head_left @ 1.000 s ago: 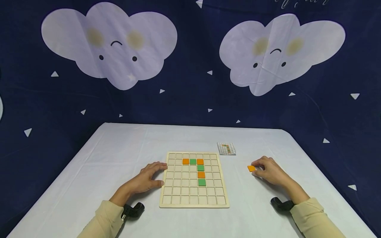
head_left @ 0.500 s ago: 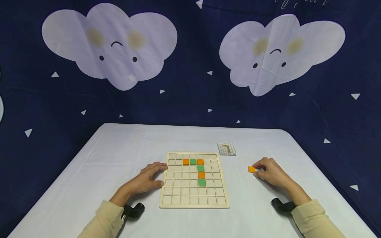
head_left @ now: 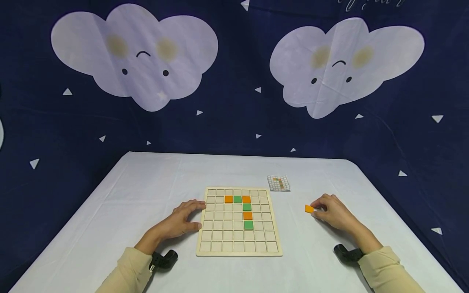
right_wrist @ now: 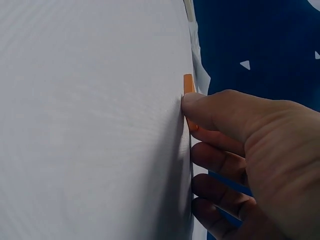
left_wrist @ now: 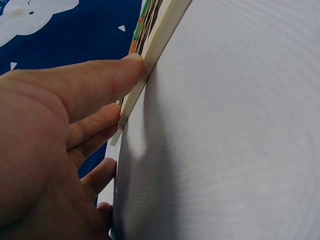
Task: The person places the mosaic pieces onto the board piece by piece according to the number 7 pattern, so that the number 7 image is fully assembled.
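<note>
A pale wooden grid board [head_left: 221,235] lies flat in the middle of the table in the head view. Orange and green square tiles sit in several of its cells, in a short row that turns down a column. My left hand [head_left: 178,221] touches the board's left edge, its thumb [left_wrist: 112,77] and fingertips against the rim and the fingers spread. To the right of the board, my right hand [head_left: 334,211] pinches an orange square tile [head_left: 309,209] between thumb and fingers, at the table surface. The right wrist view shows that tile [right_wrist: 188,82] edge-on, partly covered by the thumb.
A small card [head_left: 279,183] printed with a coloured grid pattern lies behind the board's right back corner. White cloth covers the table [head_left: 154,171]. Behind it hangs a dark blue backdrop [head_left: 234,126] with clouds and triangles.
The orange tile has turned slightly in my right hand's fingers, and that hand has shifted a little right and toward me. The left hand and the board stay where they were.
</note>
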A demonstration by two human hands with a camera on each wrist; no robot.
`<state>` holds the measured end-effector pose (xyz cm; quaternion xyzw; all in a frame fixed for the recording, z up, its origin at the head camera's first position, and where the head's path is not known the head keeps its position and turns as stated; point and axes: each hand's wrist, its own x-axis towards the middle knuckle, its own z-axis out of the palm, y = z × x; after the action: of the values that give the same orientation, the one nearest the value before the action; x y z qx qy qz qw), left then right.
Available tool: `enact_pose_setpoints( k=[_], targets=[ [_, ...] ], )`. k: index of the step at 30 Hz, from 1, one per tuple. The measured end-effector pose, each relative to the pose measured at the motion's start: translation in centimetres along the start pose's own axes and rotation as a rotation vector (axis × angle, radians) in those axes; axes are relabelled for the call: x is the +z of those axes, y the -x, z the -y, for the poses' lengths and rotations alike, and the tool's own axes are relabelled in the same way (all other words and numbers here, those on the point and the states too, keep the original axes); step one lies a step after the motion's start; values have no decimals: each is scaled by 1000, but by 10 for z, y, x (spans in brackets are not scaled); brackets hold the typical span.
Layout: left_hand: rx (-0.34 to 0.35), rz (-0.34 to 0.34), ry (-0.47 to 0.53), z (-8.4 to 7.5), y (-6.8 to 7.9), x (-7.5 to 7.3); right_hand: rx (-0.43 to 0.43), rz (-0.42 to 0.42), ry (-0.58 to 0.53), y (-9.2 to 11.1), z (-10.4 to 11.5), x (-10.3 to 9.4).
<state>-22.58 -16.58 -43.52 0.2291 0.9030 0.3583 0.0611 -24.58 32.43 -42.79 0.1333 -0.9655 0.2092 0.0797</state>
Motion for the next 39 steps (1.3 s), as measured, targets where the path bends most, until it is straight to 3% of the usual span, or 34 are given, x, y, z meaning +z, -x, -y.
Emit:
enact_pose_setpoints(
  k=[18,39],
  targets=[
    [2,0,4,1,0,0,-30,-24,-3,0,12,-1],
    [7,-4,5,1,0,1,-125,-45,-46,-4,49,7]
  ],
)
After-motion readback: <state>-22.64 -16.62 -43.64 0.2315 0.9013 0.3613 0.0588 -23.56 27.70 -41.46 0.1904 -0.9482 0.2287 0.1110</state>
